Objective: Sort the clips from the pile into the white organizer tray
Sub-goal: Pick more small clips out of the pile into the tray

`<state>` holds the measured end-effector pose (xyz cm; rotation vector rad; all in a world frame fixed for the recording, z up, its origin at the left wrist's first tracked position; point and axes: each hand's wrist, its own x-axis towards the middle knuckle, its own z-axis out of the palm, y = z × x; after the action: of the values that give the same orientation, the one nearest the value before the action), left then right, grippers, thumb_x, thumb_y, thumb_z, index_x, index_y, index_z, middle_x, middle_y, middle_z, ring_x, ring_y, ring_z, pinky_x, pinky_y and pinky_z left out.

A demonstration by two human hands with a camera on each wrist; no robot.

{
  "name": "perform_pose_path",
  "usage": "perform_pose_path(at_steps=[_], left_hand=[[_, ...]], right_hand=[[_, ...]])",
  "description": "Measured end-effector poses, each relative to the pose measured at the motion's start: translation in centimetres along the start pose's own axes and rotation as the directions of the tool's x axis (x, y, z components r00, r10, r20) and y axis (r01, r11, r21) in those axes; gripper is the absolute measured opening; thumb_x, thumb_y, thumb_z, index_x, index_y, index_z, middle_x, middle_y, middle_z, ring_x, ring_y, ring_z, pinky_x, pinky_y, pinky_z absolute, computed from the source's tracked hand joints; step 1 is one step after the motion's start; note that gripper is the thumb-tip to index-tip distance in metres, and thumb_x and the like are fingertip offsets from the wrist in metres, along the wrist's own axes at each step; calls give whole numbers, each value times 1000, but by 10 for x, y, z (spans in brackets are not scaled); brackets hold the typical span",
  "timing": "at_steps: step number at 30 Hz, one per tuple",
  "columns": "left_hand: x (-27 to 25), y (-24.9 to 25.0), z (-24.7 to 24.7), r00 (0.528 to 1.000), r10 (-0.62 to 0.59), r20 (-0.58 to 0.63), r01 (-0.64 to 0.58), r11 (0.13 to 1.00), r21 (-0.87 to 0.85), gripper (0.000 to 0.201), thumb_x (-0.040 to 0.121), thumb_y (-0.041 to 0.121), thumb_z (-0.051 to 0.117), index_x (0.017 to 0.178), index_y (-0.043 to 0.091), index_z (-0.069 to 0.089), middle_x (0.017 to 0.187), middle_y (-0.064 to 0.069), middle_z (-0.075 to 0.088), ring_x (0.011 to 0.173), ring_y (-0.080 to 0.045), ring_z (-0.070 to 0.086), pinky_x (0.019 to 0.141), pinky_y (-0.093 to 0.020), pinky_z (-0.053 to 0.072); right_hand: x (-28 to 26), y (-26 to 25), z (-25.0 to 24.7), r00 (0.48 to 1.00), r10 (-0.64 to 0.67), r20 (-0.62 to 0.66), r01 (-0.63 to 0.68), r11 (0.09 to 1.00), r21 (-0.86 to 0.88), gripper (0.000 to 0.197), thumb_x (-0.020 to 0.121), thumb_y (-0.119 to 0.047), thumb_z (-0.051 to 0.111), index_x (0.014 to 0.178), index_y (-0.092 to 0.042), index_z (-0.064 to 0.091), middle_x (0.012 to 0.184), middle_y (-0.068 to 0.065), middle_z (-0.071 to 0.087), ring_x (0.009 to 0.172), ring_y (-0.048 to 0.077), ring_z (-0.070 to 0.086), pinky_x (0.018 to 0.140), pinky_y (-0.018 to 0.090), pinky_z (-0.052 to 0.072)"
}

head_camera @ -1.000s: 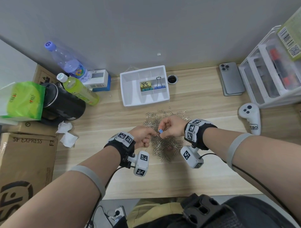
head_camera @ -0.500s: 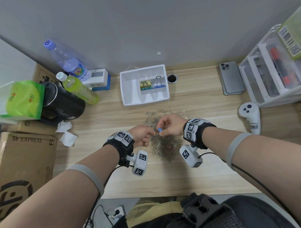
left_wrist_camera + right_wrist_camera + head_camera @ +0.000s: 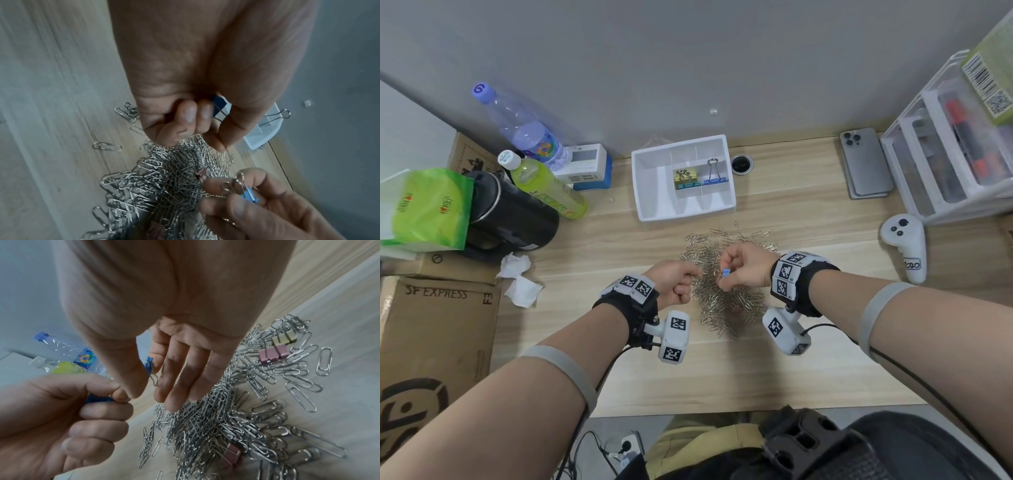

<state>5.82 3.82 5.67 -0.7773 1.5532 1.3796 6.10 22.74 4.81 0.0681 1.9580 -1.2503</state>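
Note:
A heap of silver paper clips (image 3: 722,305) lies mid-desk, with pink (image 3: 272,352) and gold (image 3: 284,339) binder clips mixed in. Behind it stands the white organizer tray (image 3: 654,192); two of its small compartments hold binder clips (image 3: 688,180). My right hand (image 3: 729,277) hovers over the heap and pinches a small light-blue binder clip (image 3: 149,364) between thumb and forefinger. Just to its left, my left hand (image 3: 688,281) is curled round a dark-blue binder clip (image 3: 220,105).
Bottles (image 3: 544,185), a black mug (image 3: 513,219), a green packet and cardboard boxes crowd the left. A phone (image 3: 866,164), a white controller (image 3: 904,246) and clear drawers (image 3: 955,150) sit on the right. Crumpled tissues (image 3: 518,281) lie left of the hands.
The two hands, joined at the blue clip before, have drawn slightly apart; the left has shifted left while the right keeps the light-blue clip.

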Motion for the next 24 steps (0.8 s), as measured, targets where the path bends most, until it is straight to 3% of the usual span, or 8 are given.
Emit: perform_pose_path(at_steps=[2, 4, 7, 11, 16, 19, 22, 24], left_hand=[[1, -2, 0, 1000, 22, -20, -20, 997, 73, 22, 90, 8, 60, 72, 14, 50, 45, 7, 24, 38, -8, 21, 45, -22, 29], [1, -4, 1, 999, 39, -30, -35, 990, 138, 19, 88, 10, 64, 72, 11, 55, 45, 6, 25, 38, -8, 22, 46, -22, 29], [2, -7, 4, 997, 61, -40, -52, 978, 201, 16, 88, 18, 67, 80, 6, 61, 48, 4, 28, 38, -8, 25, 46, -23, 32], [4, -7, 9, 997, 52, -65, -36, 974, 225, 26, 86, 30, 70, 81, 7, 59, 51, 2, 24, 42, -11, 23, 48, -25, 31], [-2, 2, 12, 1000, -13, 12, 11, 990, 139, 34, 92, 43, 56, 82, 10, 55, 55, 4, 25, 46, -11, 22, 50, -25, 28], [-5, 9, 11, 996, -10, 93, 4, 998, 66, 34, 97, 30, 34, 92, 5, 57, 62, 1, 31, 53, -13, 28, 53, -27, 31], [-7, 16, 11, 994, 50, 97, -57, 995, 77, 23, 95, 11, 38, 100, 0, 57, 65, -3, 39, 55, -15, 37, 53, -27, 39], [-8, 19, 10, 991, 81, 105, -93, 989, 116, 14, 93, 3, 43, 92, 1, 57, 68, -7, 45, 55, -16, 44, 52, -26, 44]], right_hand=[[0, 2, 0, 1000, 12, -8, -12, 1000, 5, 25, 71, -6, 80, 75, -17, 58, 79, 19, 72, 63, 20, 58, 59, 30, 46], [0, 4, 0, 999, 35, -8, -35, 999, -14, 24, 73, -6, 79, 73, -16, 57, 68, 11, 66, 53, 16, 52, 50, 24, 42], [0, 5, -2, 998, 63, 11, -63, 998, -5, 22, 74, -9, 79, 74, -15, 57, 69, 10, 70, 56, 20, 54, 53, 26, 41], [0, 8, -4, 995, 94, 22, -95, 994, 50, 20, 77, -7, 77, 77, -15, 58, 70, 14, 71, 48, 18, 53, 49, 27, 40], [4, 7, -3, 993, 115, -13, -113, 989, 100, 15, 79, -6, 74, 85, -16, 63, 74, 15, 73, 70, 28, 63, 64, 36, 50], [6, -3, -3, 995, 96, -4, -95, 989, 113, 18, 81, 4, 67, 88, -11, 62, 76, 14, 72, 66, 23, 68, 61, 28, 56], [8, -12, -3, 996, 89, -11, -87, 989, 123, 29, 74, 14, 68, 92, -7, 63, 80, 11, 72, 57, 16, 66, 52, 21, 55], [10, -15, -4, 996, 89, -30, -86, 992, 92, 31, 72, 11, 72, 96, -8, 65, 82, 11, 70, 51, 13, 63, 50, 20, 54]])
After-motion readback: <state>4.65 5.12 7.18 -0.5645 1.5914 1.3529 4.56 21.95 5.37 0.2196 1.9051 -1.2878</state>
